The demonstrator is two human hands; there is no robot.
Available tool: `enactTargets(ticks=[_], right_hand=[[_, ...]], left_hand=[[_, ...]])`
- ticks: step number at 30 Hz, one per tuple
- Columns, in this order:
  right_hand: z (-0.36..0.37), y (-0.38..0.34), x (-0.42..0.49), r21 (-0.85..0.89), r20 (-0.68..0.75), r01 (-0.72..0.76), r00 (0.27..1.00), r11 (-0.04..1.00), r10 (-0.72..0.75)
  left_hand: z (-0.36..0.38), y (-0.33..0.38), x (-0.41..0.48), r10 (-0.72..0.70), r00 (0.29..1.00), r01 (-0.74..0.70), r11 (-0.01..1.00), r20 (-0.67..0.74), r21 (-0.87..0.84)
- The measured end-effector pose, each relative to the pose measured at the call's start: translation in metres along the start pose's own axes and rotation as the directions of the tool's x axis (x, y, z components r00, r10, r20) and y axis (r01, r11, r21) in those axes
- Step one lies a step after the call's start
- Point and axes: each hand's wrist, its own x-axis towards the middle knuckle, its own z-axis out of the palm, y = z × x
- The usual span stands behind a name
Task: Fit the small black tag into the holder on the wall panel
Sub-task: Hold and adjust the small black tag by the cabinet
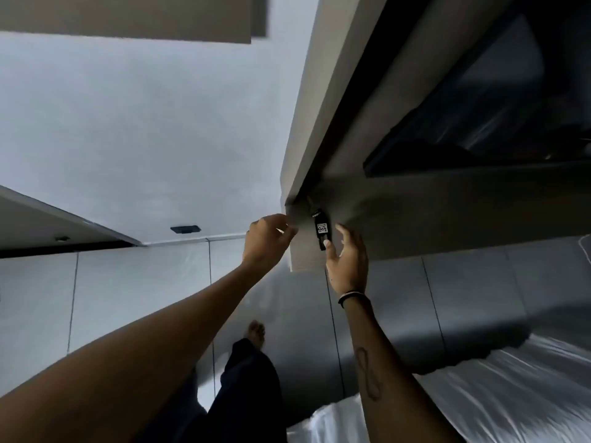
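Observation:
The small black tag [322, 231] has a white label and lies against the grey-brown wall panel [399, 219], near the panel's left edge. A short loop at its upper end runs up into the panel's dark groove. My right hand [347, 259] is just right of the tag, fingers spread, thumb tip touching the tag's lower end. My left hand [268, 241] is to the tag's left, with its fingers curled together at the panel's edge. The holder itself is not clear to see.
A dark glossy screen [479, 100] is set in the panel above right. A bed with white sheets [511, 388] fills the lower right. My dark trouser leg and bare foot [256, 334] stand on grey tiles. A small black fitting [185, 229] sits on the pale wall at left.

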Motion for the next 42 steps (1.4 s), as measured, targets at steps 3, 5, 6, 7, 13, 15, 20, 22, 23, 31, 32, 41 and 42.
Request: enactTargets(ticks=[3,5,6,7,13,15,20,22,23,31,32,41,42], right_hand=[[0.010,0.011,0.011,0.055,-0.021,-0.066,0.998,0.996,0.067],[0.016,0.015,0.020,0.071,-0.062,-0.069,0.995,0.995,0.073],[0.018,0.016,0.025,0.100,-0.087,-0.062,0.994,0.993,0.071],[0.020,0.016,0.032,0.131,-0.102,-0.055,0.992,0.990,0.068],[0.036,0.014,0.061,0.293,-0.050,-0.163,0.982,0.942,0.185],[0.040,0.017,0.062,0.303,-0.047,-0.178,0.978,0.936,0.201],[0.047,0.020,0.061,0.361,0.004,-0.245,0.965,0.900,0.261],[0.048,0.019,0.063,0.442,0.026,-0.297,0.947,0.847,0.319],[0.048,0.019,0.064,0.478,0.041,-0.315,0.940,0.820,0.338],[0.033,0.017,0.060,0.649,0.261,-0.407,0.913,0.643,0.314],[0.032,0.015,0.057,0.659,0.283,-0.418,0.908,0.625,0.310],[0.037,-0.039,0.007,0.705,0.366,-0.432,0.901,0.563,0.233],[0.040,-0.048,0.000,0.706,0.364,-0.422,0.905,0.568,0.220]], left_hand=[[0.016,-0.003,0.018,-0.056,0.998,0.056,0.995,0.001,-0.085],[0.026,-0.003,0.028,-0.087,0.996,0.090,0.992,0.033,-0.087],[0.029,-0.003,0.031,-0.096,0.995,0.099,0.990,0.040,-0.098],[0.033,-0.005,0.037,-0.102,0.994,0.106,0.989,0.043,-0.105],[0.056,0.000,0.061,-0.227,0.969,0.244,0.935,0.095,-0.258],[0.062,0.000,0.065,-0.272,0.958,0.288,0.905,0.096,-0.314],[0.070,-0.003,0.065,-0.311,0.946,0.322,0.875,0.090,-0.362],[0.069,-0.004,0.065,-0.319,0.943,0.332,0.863,0.097,-0.382],[0.069,-0.005,0.065,-0.316,0.943,0.332,0.858,0.107,-0.392],[0.049,-0.013,0.062,-0.261,0.931,0.358,0.784,0.254,-0.507],[0.045,-0.014,0.060,-0.260,0.928,0.366,0.772,0.266,-0.519],[-0.011,-0.040,0.016,-0.249,0.950,0.310,0.688,0.187,-0.657],[-0.022,-0.044,0.010,-0.242,0.955,0.293,0.683,0.172,-0.669]])
